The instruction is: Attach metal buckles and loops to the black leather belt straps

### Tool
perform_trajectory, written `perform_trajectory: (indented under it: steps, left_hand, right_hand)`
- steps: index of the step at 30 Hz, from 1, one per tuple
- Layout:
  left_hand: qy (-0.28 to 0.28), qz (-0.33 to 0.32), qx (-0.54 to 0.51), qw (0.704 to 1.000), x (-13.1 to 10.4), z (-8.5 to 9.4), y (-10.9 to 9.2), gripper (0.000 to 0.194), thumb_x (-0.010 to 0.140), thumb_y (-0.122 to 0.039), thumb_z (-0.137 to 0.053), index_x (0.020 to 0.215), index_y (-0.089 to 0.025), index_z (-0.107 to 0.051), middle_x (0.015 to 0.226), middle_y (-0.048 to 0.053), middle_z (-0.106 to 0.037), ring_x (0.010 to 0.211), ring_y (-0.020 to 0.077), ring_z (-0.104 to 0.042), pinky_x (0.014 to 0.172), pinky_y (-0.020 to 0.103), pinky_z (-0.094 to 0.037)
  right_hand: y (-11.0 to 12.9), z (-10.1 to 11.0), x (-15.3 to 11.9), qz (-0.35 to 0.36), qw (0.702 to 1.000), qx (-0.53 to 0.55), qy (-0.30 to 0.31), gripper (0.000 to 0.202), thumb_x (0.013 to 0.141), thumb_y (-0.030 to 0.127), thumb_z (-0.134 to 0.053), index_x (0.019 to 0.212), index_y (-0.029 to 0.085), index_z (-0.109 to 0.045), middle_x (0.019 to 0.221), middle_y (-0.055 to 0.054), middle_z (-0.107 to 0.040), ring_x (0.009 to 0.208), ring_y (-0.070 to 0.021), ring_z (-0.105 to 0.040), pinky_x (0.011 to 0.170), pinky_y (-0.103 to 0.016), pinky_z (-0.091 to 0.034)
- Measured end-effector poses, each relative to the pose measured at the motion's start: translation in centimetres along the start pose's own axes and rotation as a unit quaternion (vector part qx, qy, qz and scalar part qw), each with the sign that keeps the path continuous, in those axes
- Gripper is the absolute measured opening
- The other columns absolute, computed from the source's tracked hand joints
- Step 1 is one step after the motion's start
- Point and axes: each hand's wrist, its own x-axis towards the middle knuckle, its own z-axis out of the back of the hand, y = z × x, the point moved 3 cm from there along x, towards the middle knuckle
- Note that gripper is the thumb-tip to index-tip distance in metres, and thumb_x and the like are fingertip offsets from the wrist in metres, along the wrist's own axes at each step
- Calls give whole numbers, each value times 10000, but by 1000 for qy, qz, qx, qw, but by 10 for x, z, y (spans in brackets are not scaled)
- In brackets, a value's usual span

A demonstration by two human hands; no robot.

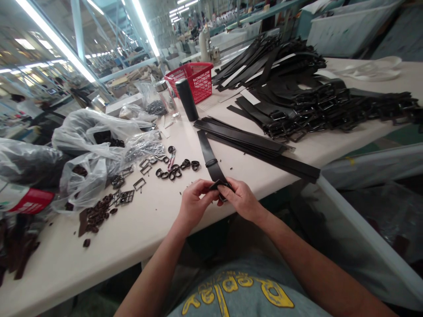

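A black belt strap (207,149) lies on the table with its near end between my two hands. My left hand (194,200) pinches the folded end of the strap from the left. From the right, my right hand (243,198) grips the same end, thumb on top, where a dark buckle partly shows beneath the fingers. A black keeper loop (211,163) sits around the strap just beyond my hands. Loose black loops (175,171) lie to the left, beside several metal buckles (139,183).
Straight black straps (244,143) are stacked to the right, before a large heap of buckled belts (297,105). A red basket (198,81), a dark cylinder (187,100) and a clear bottle (167,99) stand behind. Plastic bags (89,132) and small brown loops (99,213) occupy the left.
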Motion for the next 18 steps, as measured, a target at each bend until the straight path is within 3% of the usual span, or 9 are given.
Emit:
perform_trajectory:
  steps: [3, 8, 12, 18]
  left_hand:
    - [10, 56, -91, 994, 2, -5, 6, 224, 789, -384, -729, 742, -176, -660, 582, -12, -620, 546, 142, -597, 582, 268, -491]
    - [3, 53, -1, 999, 9, 1, 0, 265, 818, -392, -683, 672, -173, -653, 559, -13, -610, 535, 116, -568, 550, 225, -459]
    - [19, 74, 6, 997, 13, 2, -1, 295, 812, -406, -675, 636, -173, -637, 554, -8, -607, 521, 115, -557, 526, 219, -460]
    - [-17, 73, 1, 997, 14, 2, -1, 275, 784, -397, -701, 634, -173, -650, 550, -11, -609, 518, 113, -558, 525, 218, -459]
  right_hand:
    - [-1, 0, -1, -2, 1000, 4, 3, 383, 914, 533, -551, 906, 152, -597, 714, -31, -661, 602, -138, -639, 588, -251, -541]
    - [1, -2, -1, -4, 1000, 5, 26, 403, 877, 539, -608, 945, 142, -625, 794, -56, -703, 649, -146, -660, 614, -259, -571]
    - [0, -2, -1, -2, 999, -36, -6, 366, 918, 507, -555, 892, 149, -629, 762, -48, -701, 624, -140, -664, 603, -245, -561]
    - [2, -4, 2, -9, 998, -47, -39, 341, 936, 484, -518, 871, 163, -613, 716, -36, -706, 559, -136, -658, 564, -241, -554]
